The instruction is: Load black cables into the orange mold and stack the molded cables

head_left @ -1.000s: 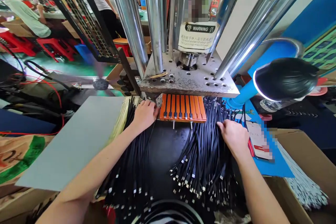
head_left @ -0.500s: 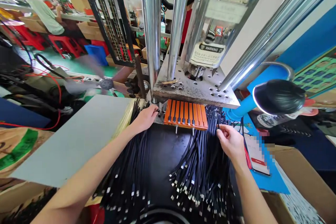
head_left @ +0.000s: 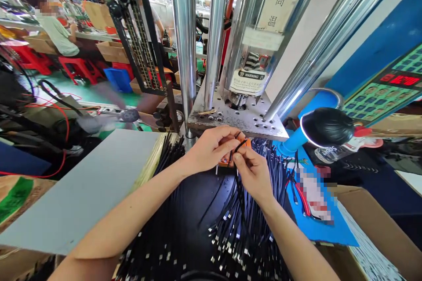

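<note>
Both hands meet just below the front edge of the press's metal plate point(head_left: 237, 124), in front of an orange slotted block point(head_left: 248, 142) that they mostly hide. Between my left hand point(head_left: 211, 151) and my right hand point(head_left: 255, 174) is a short length of black flat cable point(head_left: 241, 145), pinched by the fingertips of each. Whether both hands grip the same cable is hard to see. Below my right hand a thick bundle of black cables point(head_left: 237, 224) spreads over the dark table, metal connectors towards me. Another cable bundle point(head_left: 171, 156) lies left, under my left forearm.
Steel columns point(head_left: 184, 44) rise from the press. A grey board point(head_left: 89, 189) and a blurred fan point(head_left: 129, 115) are to the left. On the right stand a black lamp point(head_left: 329, 131), red-handled pliers point(head_left: 302, 199) on a blue sheet, and a cardboard box point(head_left: 372, 215). A person point(head_left: 57, 30) sits far left.
My hands, apart at either side of the orange block before, have come together in front of it. Cable now shows between their fingers. The view has shifted slightly.
</note>
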`<action>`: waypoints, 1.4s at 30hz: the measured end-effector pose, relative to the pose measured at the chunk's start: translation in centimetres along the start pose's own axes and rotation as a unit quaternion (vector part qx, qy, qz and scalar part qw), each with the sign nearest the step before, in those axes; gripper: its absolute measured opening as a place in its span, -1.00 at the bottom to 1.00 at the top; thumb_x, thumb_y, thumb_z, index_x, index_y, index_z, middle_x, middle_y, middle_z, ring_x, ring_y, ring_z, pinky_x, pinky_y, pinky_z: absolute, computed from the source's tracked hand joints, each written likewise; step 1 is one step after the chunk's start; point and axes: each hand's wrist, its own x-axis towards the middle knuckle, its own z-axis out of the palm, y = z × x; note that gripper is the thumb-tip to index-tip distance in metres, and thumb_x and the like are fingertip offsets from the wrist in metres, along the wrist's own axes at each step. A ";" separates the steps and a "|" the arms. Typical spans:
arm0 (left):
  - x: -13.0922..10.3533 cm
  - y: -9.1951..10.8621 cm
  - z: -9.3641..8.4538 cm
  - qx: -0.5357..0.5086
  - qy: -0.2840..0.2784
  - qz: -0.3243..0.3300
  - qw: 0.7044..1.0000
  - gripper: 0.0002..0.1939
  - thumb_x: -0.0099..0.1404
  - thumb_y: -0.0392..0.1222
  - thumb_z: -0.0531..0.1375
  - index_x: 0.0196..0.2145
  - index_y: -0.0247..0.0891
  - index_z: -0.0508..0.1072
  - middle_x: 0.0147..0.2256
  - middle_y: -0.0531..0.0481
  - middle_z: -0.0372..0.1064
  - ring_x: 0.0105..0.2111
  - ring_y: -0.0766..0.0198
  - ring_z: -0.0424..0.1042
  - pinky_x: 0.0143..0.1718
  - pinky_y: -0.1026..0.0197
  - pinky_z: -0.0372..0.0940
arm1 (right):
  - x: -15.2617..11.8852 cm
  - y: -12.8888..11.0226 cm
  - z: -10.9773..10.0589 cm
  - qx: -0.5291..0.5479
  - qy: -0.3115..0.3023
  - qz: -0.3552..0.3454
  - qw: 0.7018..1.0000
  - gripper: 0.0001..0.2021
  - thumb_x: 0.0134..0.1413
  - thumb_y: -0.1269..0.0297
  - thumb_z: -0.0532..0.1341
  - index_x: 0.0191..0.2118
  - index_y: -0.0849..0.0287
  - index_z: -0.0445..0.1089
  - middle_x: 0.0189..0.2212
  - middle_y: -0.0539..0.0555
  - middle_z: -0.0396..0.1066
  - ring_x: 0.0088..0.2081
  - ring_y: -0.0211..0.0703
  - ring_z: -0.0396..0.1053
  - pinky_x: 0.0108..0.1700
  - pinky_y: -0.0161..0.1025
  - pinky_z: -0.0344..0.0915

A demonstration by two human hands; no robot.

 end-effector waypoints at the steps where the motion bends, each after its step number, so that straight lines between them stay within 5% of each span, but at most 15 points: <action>1: 0.4 0.0 0.0 -0.024 0.002 -0.008 1.000 -0.83 0.33 -0.23 0.10 -0.20 -0.36 0.42 -0.39 0.02 0.35 -0.60 0.52 0.26 -0.58 0.44 0.21 | 0.0 0.0 0.0 0.002 0.011 0.000 1.000 -0.72 0.25 0.16 0.10 -0.46 0.14 0.32 -0.58 -0.05 0.31 -0.54 -0.30 0.24 -0.47 -0.35 0.17; 10: 2.7 -0.2 1.7 -0.118 -0.036 -0.062 0.990 -0.73 0.16 -0.07 0.32 -0.45 -0.33 0.40 -0.61 0.11 0.29 -0.69 0.49 0.27 -0.69 0.44 0.19 | -1.3 1.1 -0.3 -0.020 0.055 0.002 0.998 -0.66 0.31 0.17 0.01 -0.51 0.13 0.21 -0.63 -0.09 0.19 -0.58 -0.33 0.13 -0.51 -0.35 0.08; 13: 3.8 0.1 2.4 -0.128 -0.062 -0.052 0.989 -0.72 0.14 -0.14 0.33 -0.51 -0.28 0.31 -0.65 0.14 0.26 -0.70 0.48 0.27 -0.69 0.42 0.18 | -3.2 0.9 -0.4 -0.081 0.027 -0.005 0.996 -0.79 0.26 0.22 0.07 -0.39 0.12 0.29 -0.61 -0.09 0.24 -0.59 -0.31 0.16 -0.51 -0.34 0.11; 18: 6.4 1.7 3.0 -0.043 0.082 0.067 0.993 -0.81 0.26 -0.17 0.27 -0.43 -0.26 0.34 -0.60 0.18 0.22 -0.61 0.46 0.33 -0.58 0.39 0.20 | -5.7 2.0 -1.4 -0.181 -0.083 0.014 0.980 -0.88 0.21 0.35 0.11 -0.27 0.13 0.40 -0.41 0.02 0.45 -0.40 -0.22 0.40 -0.34 -0.32 0.28; 21: 7.5 3.7 2.9 0.035 0.124 0.156 0.979 -0.86 0.28 -0.13 0.26 -0.36 -0.23 0.43 -0.49 0.14 0.30 -0.47 0.42 0.41 -0.45 0.35 0.26 | -4.2 4.9 -3.1 -0.213 -0.062 0.050 0.974 -0.86 0.16 0.29 0.15 -0.39 0.13 0.40 -0.48 0.01 0.43 -0.45 -0.21 0.36 -0.39 -0.32 0.23; 24: 7.3 4.5 3.1 0.077 0.098 0.270 0.955 -0.88 0.28 -0.15 0.26 -0.38 -0.22 0.46 -0.45 0.13 0.36 -0.37 0.38 0.43 -0.34 0.31 0.30 | -0.7 8.3 -4.9 -0.213 0.001 0.084 0.973 -0.74 0.11 0.17 0.18 -0.54 0.15 0.32 -0.64 -0.05 0.28 -0.57 -0.26 0.20 -0.50 -0.32 0.11; 26: 6.4 3.3 3.6 0.092 0.085 0.282 0.951 -0.87 0.26 -0.11 0.27 -0.30 -0.21 0.47 -0.38 0.09 0.40 -0.34 0.35 0.43 -0.32 0.30 0.31 | 1.7 10.1 -5.6 -0.210 0.035 0.095 0.973 -0.72 0.05 0.14 0.20 -0.58 0.15 0.29 -0.66 -0.05 0.24 -0.57 -0.26 0.17 -0.49 -0.32 0.10; 28: 5.1 0.5 4.2 0.106 0.085 0.220 0.966 -0.70 0.23 -0.05 0.30 -0.13 -0.22 0.43 -0.29 0.02 0.42 -0.38 0.34 0.43 -0.37 0.29 0.33 | 3.5 11.0 -6.0 -0.208 0.045 0.100 0.972 -0.74 0.02 0.16 0.19 -0.59 0.16 0.31 -0.65 -0.03 0.27 -0.54 -0.24 0.20 -0.47 -0.32 0.13; 30: 3.7 -3.0 4.6 0.163 0.035 0.124 0.978 -0.63 0.24 -0.09 0.28 -0.04 -0.26 0.37 -0.25 -0.02 0.44 -0.39 0.32 0.44 -0.35 0.25 0.37 | 4.7 11.2 -6.0 -0.203 0.030 0.104 0.973 -0.73 0.04 0.16 0.19 -0.59 0.17 0.33 -0.63 -0.02 0.31 -0.52 -0.24 0.23 -0.45 -0.33 0.14; 31: 3.0 -4.7 4.8 0.219 -0.037 0.092 0.971 -0.65 0.26 -0.14 0.26 -0.02 -0.26 0.37 -0.18 -0.07 0.46 -0.26 0.25 0.48 -0.19 0.19 0.40 | 5.1 11.1 -5.9 -0.201 0.020 0.105 0.974 -0.72 0.04 0.16 0.20 -0.60 0.18 0.34 -0.63 -0.02 0.31 -0.51 -0.24 0.24 -0.45 -0.34 0.15; 33: 1.7 -7.4 5.0 0.330 -0.184 0.058 0.924 -0.60 0.29 -0.22 0.22 0.07 -0.24 0.34 0.07 -0.16 0.38 0.08 0.11 0.38 0.17 -0.03 0.23 | 5.3 10.6 -5.9 -0.202 -0.003 0.108 0.974 -0.72 0.04 0.17 0.23 -0.59 0.20 0.38 -0.63 -0.02 0.33 -0.51 -0.25 0.26 -0.43 -0.35 0.15; 35: 0.6 -8.7 5.2 0.402 -0.277 0.056 0.871 -0.51 0.32 -0.22 0.19 0.19 -0.20 0.26 0.25 -0.20 0.18 0.27 0.06 0.16 0.32 -0.20 -0.08 | 5.1 10.2 -6.1 -0.207 -0.026 0.106 0.972 -0.76 0.02 0.20 0.25 -0.56 0.22 0.42 -0.62 -0.02 0.36 -0.49 -0.26 0.28 -0.41 -0.36 0.15; 39: -0.5 -8.4 5.6 0.443 -0.309 0.075 0.838 -0.42 0.35 -0.09 0.17 0.27 -0.23 0.17 0.30 -0.27 0.05 0.32 0.05 0.04 0.35 -0.21 -0.22 | 4.7 10.7 -6.6 -0.215 -0.065 0.095 0.970 -0.84 0.03 0.27 0.23 -0.48 0.20 0.48 -0.57 -0.03 0.40 -0.40 -0.22 0.35 -0.33 -0.37 0.21; 42: 0.2 -8.1 5.6 0.453 -0.295 0.048 0.840 -0.42 0.40 0.04 0.07 0.29 -0.22 0.15 0.31 -0.23 0.03 0.33 0.08 0.03 0.35 -0.24 -0.37 | 5.2 12.0 -6.5 -0.229 -0.018 0.125 0.965 -0.89 0.01 0.28 0.23 -0.42 0.17 0.48 -0.52 -0.02 0.43 -0.38 -0.19 0.37 -0.28 -0.33 0.26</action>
